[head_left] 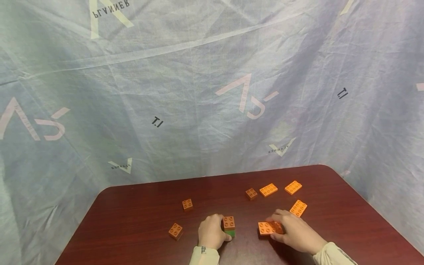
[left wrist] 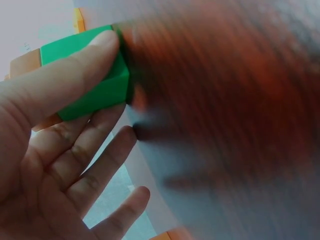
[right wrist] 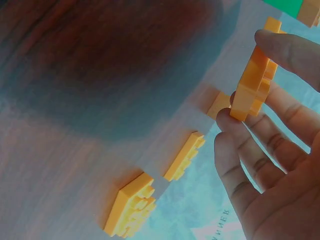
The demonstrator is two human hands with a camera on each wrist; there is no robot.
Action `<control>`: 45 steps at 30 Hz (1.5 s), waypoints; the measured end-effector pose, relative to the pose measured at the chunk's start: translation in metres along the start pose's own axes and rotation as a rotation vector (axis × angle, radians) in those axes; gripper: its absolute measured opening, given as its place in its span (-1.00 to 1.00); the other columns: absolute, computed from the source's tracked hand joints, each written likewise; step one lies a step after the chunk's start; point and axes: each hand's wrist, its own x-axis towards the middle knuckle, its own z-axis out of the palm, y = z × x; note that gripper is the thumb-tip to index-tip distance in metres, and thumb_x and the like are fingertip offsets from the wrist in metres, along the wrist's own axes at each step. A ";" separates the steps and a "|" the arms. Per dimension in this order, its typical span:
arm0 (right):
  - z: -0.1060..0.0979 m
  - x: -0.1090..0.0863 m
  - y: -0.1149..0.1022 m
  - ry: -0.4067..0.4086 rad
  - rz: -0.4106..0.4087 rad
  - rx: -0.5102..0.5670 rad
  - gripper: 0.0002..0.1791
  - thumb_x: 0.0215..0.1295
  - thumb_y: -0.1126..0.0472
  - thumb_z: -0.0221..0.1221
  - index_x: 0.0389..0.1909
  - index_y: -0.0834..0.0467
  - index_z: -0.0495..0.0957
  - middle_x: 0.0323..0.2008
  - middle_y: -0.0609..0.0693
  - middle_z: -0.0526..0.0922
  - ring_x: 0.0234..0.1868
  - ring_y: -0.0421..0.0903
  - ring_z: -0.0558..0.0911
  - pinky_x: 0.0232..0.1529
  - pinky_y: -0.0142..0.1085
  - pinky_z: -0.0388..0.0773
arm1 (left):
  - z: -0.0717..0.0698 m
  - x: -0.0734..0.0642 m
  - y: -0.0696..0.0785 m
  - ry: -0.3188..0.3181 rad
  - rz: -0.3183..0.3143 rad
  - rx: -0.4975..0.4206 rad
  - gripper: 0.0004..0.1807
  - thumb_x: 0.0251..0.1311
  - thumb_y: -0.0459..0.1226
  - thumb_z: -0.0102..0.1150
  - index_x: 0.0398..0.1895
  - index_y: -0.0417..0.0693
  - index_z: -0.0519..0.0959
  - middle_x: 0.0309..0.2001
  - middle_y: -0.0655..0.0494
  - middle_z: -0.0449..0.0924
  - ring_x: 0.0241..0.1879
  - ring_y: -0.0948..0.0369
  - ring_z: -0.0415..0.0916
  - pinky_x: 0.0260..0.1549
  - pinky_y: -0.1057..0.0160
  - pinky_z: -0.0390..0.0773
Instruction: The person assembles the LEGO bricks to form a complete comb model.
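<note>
In the head view my left hand [head_left: 211, 232] pinches a small stack near the table's front middle. The stack is a green building block [head_left: 230, 233] with a brown four-stud block [head_left: 229, 222] on top. In the left wrist view the thumb lies across the green block [left wrist: 107, 82], and the other fingers spread below it. To the right, my right hand [head_left: 296, 230] pinches a flat orange studded plate [head_left: 266, 228] between thumb and fingers. The right wrist view shows that plate [right wrist: 255, 75] edge-on, held off the table and apart from the stack.
Two brown blocks, a far one [head_left: 187, 204] and a near one [head_left: 175, 231], lie left of my left hand. Beyond my right hand are another brown block [head_left: 251, 194] and orange plates [head_left: 268, 190], [head_left: 293, 187], [head_left: 299, 208]. A printed cloth [head_left: 185, 92] hangs behind the dark red table [head_left: 132, 213].
</note>
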 end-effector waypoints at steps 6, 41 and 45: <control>-0.003 0.002 -0.006 0.007 -0.006 -0.011 -0.63 0.16 0.08 0.47 -0.02 0.05 0.72 -0.05 -0.05 0.62 -0.11 0.00 0.65 -0.13 0.03 0.64 | 0.001 0.000 0.001 -0.001 0.005 0.005 -0.42 -0.40 -0.24 0.78 -0.20 -0.20 0.71 -0.41 0.06 0.67 -0.44 0.05 0.60 -0.41 -0.05 0.61; -0.011 0.034 -0.042 0.049 -0.177 -0.034 -0.64 0.27 0.06 0.40 0.05 0.05 0.70 -0.08 -0.12 0.66 -0.12 -0.14 0.65 -0.14 -0.10 0.64 | 0.000 0.002 -0.001 -0.008 -0.004 0.004 -0.41 -0.41 -0.22 0.78 -0.20 -0.22 0.72 -0.42 0.05 0.67 -0.44 0.04 0.60 -0.43 -0.05 0.62; -0.010 0.037 -0.046 0.067 -0.206 -0.031 -0.65 0.27 0.07 0.40 0.05 0.05 0.69 -0.11 -0.14 0.66 -0.13 -0.17 0.63 -0.14 -0.12 0.63 | 0.001 0.002 -0.002 -0.005 0.006 -0.001 -0.45 -0.42 -0.24 0.78 -0.26 -0.21 0.71 -0.46 0.08 0.64 -0.47 0.06 0.58 -0.45 -0.04 0.60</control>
